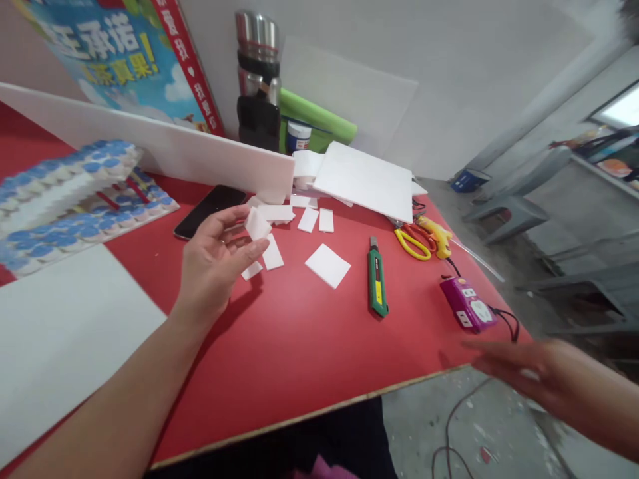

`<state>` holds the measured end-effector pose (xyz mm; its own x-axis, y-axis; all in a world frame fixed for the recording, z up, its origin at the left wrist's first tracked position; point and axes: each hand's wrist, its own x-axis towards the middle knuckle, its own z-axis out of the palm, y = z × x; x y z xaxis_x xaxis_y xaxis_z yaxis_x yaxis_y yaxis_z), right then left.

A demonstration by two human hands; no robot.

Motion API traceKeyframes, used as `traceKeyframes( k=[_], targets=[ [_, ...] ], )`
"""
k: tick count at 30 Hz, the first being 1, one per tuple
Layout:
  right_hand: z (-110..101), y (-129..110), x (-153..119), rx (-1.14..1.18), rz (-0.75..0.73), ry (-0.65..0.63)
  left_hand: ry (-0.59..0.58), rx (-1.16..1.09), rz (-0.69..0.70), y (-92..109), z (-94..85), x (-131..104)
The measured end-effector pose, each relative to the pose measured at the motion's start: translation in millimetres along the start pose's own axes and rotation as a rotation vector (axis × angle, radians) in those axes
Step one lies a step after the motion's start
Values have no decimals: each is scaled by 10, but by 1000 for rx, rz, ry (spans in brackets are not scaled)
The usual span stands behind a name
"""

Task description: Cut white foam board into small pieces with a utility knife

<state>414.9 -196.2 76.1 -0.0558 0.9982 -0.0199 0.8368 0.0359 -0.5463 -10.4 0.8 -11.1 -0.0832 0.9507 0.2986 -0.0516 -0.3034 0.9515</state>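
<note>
My left hand (217,256) is raised over the red table (299,346) and pinches a small white foam piece (257,223) between thumb and fingertips. Several more white foam pieces (328,265) lie on the table just beyond it. My right hand (544,379) is blurred, held flat with fingers stretched out past the table's right edge, holding nothing. A green utility knife (377,277) lies between the two hands.
A long white foam board (150,143) leans across the back left above a black phone (210,209). A blue-and-white model (64,196), a white sheet (60,332), stacked foam boards (367,179), yellow scissors (413,241), a glue gun (436,236), a purple power strip (466,304) and a steel flask (258,80) surround the work area.
</note>
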Motion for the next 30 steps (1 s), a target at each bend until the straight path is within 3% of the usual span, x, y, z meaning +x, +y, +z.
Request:
traceKeyframes(
  k=[3,5,9,12,16,18,20,25,30],
  targets=[
    [185,-231,406,-246,-77,108,-42,5,-3,20,41,-21],
    [431,-516,824,-209,-93,-54,-81,26,-3,25,49,-37],
    [974,-1067,1552,-350,-84,-130,-133,109,1,8,13,-51],
    [1202,-1283,1802,-405,-15,-240,-142,130,-3,-9,-17,-44],
    [1238,-1329,1894,-324,120,-289,-145,120,-5,-4,-19,-43],
    [1226,-1297,1924,-185,145,-234,-144,117,-10,6,-11,-48],
    [1232,-1253,1954,116,152,-210,-149,113,-12,15,-7,-54],
    [1319,-1174,1972,1048,172,-355,-160,96,-20,19,-9,-57],
    [1402,-1118,1979,1311,179,-370,-168,76,-29,-1,-10,-43]
  ],
)
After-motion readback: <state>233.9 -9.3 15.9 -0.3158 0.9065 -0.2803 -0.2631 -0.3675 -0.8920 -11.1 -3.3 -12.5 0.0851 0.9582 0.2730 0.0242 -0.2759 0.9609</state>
